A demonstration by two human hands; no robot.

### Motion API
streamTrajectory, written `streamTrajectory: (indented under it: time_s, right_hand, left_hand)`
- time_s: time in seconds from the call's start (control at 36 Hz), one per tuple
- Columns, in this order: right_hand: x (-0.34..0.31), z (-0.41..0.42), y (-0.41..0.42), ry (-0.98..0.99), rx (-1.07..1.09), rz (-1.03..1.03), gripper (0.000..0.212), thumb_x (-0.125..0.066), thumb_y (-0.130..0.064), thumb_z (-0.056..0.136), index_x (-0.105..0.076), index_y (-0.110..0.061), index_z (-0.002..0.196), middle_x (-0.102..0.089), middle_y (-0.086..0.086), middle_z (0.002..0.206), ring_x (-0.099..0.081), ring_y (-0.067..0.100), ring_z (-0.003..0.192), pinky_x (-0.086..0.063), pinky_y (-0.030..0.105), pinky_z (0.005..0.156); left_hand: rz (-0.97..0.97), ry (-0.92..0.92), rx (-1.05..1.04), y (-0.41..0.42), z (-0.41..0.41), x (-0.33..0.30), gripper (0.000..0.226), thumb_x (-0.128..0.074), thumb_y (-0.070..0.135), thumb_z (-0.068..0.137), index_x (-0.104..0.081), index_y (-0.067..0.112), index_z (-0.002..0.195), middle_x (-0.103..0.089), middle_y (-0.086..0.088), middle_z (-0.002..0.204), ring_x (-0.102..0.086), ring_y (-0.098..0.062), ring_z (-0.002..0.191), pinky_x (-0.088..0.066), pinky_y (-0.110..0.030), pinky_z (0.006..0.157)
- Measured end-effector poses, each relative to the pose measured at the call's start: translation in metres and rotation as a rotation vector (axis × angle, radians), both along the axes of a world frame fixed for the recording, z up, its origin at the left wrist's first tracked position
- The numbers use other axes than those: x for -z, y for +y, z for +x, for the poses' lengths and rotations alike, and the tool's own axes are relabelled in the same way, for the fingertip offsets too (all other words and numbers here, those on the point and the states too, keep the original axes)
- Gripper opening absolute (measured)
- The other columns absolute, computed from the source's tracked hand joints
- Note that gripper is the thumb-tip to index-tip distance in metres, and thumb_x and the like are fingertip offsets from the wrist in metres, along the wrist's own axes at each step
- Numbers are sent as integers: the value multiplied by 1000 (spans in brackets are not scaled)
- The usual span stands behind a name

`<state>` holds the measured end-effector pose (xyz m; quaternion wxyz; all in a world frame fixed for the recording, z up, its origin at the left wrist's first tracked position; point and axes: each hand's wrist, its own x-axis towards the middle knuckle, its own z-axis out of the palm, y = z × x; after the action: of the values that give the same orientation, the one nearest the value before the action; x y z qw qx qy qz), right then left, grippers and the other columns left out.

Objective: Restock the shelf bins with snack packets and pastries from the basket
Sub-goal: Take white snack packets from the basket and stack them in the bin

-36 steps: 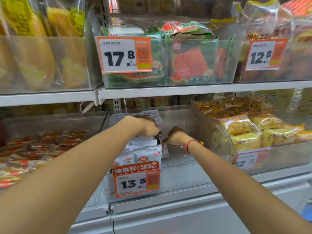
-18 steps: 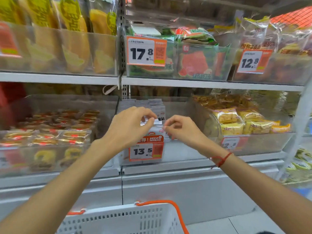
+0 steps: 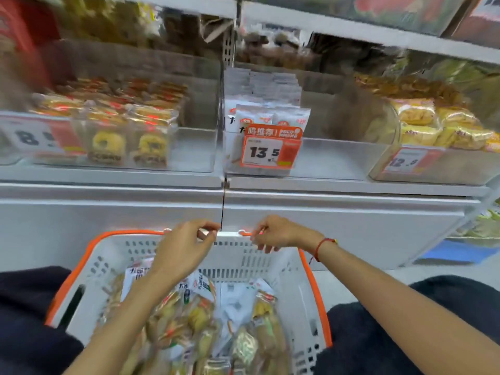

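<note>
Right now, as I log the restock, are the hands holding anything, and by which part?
Nothing clearly held: both the left hand and right hand hover with loosely curled fingers at the basket's far rim.

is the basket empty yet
No, still well stocked. The basket holds a heap of packets covering its floor, white ones at the far end and yellowish ones nearer the camera.

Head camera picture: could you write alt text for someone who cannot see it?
Both hands, left hand and right hand, are at the far rim of a white basket with orange trim, full of snack packets. Above it, clear shelf bins hold pastries, and the middle bin, tagged 13.5, has white packets on its left side only.
</note>
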<state>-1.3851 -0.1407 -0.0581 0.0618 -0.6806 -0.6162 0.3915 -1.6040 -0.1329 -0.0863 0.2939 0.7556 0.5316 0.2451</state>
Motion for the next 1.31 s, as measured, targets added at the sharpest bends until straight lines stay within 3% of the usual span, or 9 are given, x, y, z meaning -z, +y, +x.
streamTrajectory:
  time_s: [0.14, 0.25, 0.39, 0.44, 0.53, 0.64, 0.86, 1.06, 1.31]
  right_hand:
    - [66, -17, -9, -3, 17, -124, 13, -52, -13, 95, -65, -9, 96, -64, 0, 74, -60, 8, 60, -47, 17, 55]
    - [117, -38, -26, -13, 7, -192, 23, -51, -13, 96, -67, 1, 105, -68, 14, 93, -60, 11, 63, -50, 23, 61]
    - [165, -63, -48, -133, -161, -207, 24, -49, -12, 95, -65, -10, 113, -62, 4, 107, -58, 22, 86, -45, 32, 78]
    - [181, -68, -56, -267, -239, -137, 30, -52, -13, 94, -56, -13, 124, -56, 8, 120, -53, 25, 108, -43, 35, 86]
    - [198, -67, -64, -439, -283, -42, 42, -50, -15, 95, -43, -10, 135, -45, 11, 135, -42, 28, 123, -40, 38, 98]
    - [210, -54, -66, -540, -324, -116, 57, -46, -23, 98, -22, -7, 148, -20, 12, 156, -32, 29, 137, -32, 40, 109]
    - [227, -48, -52, -775, -282, -199, 87, -42, -54, 96, -1, -2, 152, 0, 11, 161, -9, 25, 148, -27, 46, 114]
    - [233, -56, -44, -949, -348, -172, 65, -45, -55, 94, -41, -7, 138, -40, 10, 140, -30, 26, 132, -36, 37, 98]
    - [218, -58, -57, -771, -382, -79, 34, -48, -22, 93, -52, -2, 121, -51, 15, 125, -46, 29, 118, -43, 36, 95]
  left_hand:
    - [-230, 23, 5, -4, -13, 58, 19, -54, 25, 97, -67, 30, 110, -66, 14, 105, -61, -7, 88, -49, -22, 72]
    - [-376, 96, 11, -16, -19, 106, 21, -52, 25, 97, -68, 24, 111, -66, 7, 117, -62, -15, 100, -50, -32, 87]
    - [-607, 242, 121, -42, -25, 152, 10, -56, 35, 95, -66, 33, 95, -66, 10, 98, -64, -18, 95, -51, -34, 85]
    - [-553, 372, 165, -51, -26, 166, 8, -56, 45, 94, -60, 41, 98, -65, 7, 101, -62, -20, 100, -51, -38, 87]
    - [-373, 598, 228, -57, -21, 173, 40, -45, 48, 98, -44, 36, 136, -46, 5, 143, -40, -23, 134, -38, -44, 106]
    - [-429, 541, 356, -56, -12, 179, 50, -29, 47, 102, -27, 32, 150, -18, 1, 160, -33, -21, 140, -15, -45, 118]
    - [-382, 508, 262, -58, -3, 202, 49, -30, 66, 94, -67, 39, 112, -32, 3, 151, -40, -19, 134, -19, -54, 115]
    - [-496, 433, 209, -58, 1, 199, 43, -41, 56, 95, -65, 28, 118, -42, 3, 132, -43, -21, 123, -35, -44, 106]
    - [-750, 244, 116, -53, -8, 204, 39, -52, 52, 92, -64, 31, 122, -52, 2, 123, -49, -19, 115, -43, -41, 102]
